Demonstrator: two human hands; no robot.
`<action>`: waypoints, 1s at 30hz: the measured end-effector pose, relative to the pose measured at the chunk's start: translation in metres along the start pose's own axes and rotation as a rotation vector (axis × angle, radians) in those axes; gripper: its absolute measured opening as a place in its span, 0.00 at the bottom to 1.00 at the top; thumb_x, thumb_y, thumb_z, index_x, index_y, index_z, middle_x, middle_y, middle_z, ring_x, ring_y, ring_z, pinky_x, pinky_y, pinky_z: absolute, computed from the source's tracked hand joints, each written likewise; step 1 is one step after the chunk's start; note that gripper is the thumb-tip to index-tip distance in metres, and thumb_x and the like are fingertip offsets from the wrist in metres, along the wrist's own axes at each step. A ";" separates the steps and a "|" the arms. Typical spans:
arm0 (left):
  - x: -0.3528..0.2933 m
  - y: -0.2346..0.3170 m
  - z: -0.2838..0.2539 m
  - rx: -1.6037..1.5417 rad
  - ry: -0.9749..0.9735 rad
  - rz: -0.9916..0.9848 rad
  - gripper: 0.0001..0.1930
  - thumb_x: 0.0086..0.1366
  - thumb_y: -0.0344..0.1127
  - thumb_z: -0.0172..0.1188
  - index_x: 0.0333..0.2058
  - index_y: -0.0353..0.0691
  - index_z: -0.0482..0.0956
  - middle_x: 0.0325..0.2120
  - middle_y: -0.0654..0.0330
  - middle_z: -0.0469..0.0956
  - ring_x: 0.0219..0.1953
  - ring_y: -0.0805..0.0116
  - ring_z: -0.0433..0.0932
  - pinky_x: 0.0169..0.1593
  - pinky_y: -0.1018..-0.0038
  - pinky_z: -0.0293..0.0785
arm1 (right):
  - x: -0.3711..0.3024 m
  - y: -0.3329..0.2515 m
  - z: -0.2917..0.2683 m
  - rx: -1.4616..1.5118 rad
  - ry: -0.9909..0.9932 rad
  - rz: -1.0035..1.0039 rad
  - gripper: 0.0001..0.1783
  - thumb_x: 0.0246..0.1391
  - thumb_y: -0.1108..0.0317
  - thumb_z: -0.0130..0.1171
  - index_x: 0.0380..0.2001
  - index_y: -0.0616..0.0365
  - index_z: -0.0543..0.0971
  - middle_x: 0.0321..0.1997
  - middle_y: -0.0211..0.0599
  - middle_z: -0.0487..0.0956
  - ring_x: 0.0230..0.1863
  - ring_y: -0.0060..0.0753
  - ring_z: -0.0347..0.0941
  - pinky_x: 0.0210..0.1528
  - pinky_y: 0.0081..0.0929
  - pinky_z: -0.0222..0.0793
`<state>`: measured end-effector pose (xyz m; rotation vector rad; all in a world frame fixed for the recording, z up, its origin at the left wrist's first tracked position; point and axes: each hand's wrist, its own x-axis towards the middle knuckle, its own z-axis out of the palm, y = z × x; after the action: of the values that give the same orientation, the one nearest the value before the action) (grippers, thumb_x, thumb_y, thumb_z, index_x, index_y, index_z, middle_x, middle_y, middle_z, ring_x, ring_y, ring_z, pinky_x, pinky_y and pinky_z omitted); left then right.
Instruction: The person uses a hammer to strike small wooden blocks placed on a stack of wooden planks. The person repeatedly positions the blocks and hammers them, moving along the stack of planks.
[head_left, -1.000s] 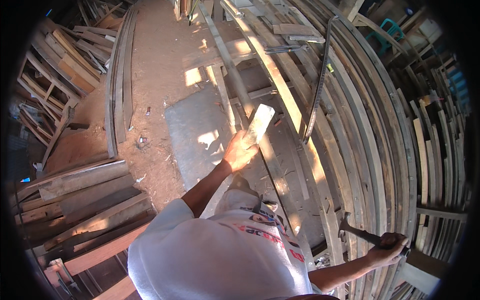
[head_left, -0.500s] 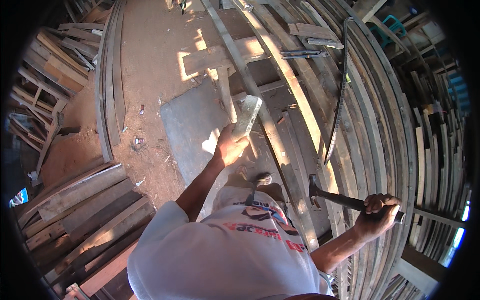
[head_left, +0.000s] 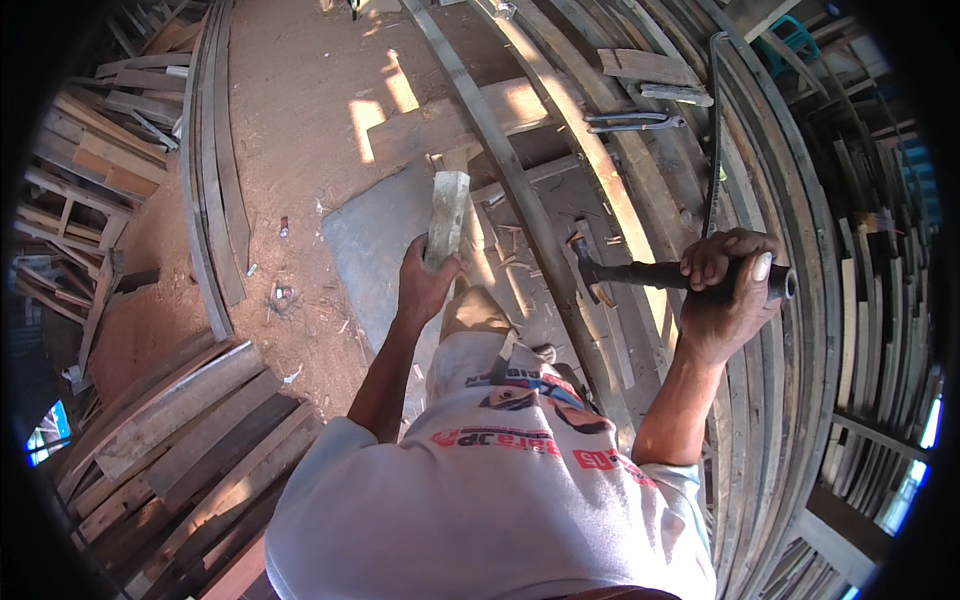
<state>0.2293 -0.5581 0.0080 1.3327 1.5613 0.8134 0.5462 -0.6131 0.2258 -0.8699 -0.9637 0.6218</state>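
Note:
My left hand (head_left: 428, 280) is closed round the lower end of a short, pale, weathered wood block (head_left: 448, 215), which points up and away from me. Over on the right, my right hand (head_left: 728, 295) grips the dark handle of a hammer (head_left: 640, 273). The hammer's head lies to the left, above a long wooden beam (head_left: 530, 200), apart from the block. Beyond my right hand, a handsaw (head_left: 714, 140) with a long toothed blade lies on the planks, and a pair of pincers (head_left: 632, 121) rests further off.
Long planks (head_left: 770, 200) run along the right side. Stacked boards (head_left: 210, 430) fill the lower left, with more timber (head_left: 110, 150) piled at the far left. A grey sheet (head_left: 370, 230) lies on the dirt floor (head_left: 290, 120). A green plastic chair (head_left: 795, 45) stands far right.
My right hand has raised the hammer, moving it up and away from me. My left hand has shifted left with the wood block, which now stands more upright in view.

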 end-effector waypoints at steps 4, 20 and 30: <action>0.071 -0.004 -0.023 -0.026 -0.069 0.033 0.30 0.61 0.39 0.67 0.58 0.27 0.74 0.49 0.44 0.80 0.52 0.55 0.81 0.59 0.62 0.75 | 0.033 0.036 0.052 -0.023 0.025 0.044 0.18 0.69 0.56 0.60 0.39 0.62 0.72 0.22 0.34 0.71 0.23 0.25 0.68 0.29 0.29 0.69; 0.214 -0.021 -0.081 0.349 0.007 0.093 0.34 0.56 0.39 0.71 0.62 0.36 0.73 0.51 0.42 0.73 0.55 0.42 0.75 0.61 0.53 0.72 | 0.104 0.118 0.135 -0.640 -0.382 -0.079 0.17 0.53 0.63 0.79 0.35 0.62 0.82 0.30 0.34 0.81 0.31 0.25 0.78 0.32 0.25 0.73; 0.222 -0.023 -0.081 0.598 -0.042 0.147 0.36 0.55 0.40 0.73 0.62 0.40 0.71 0.51 0.37 0.70 0.56 0.36 0.71 0.56 0.46 0.74 | 0.147 0.156 0.160 -0.558 -0.047 0.273 0.20 0.63 0.55 0.71 0.27 0.57 0.78 0.17 0.26 0.72 0.17 0.18 0.67 0.20 0.23 0.63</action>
<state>0.1429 -0.3398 -0.0298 1.8926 1.7616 0.4037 0.4577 -0.3614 0.2048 -1.5055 -1.0898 0.6132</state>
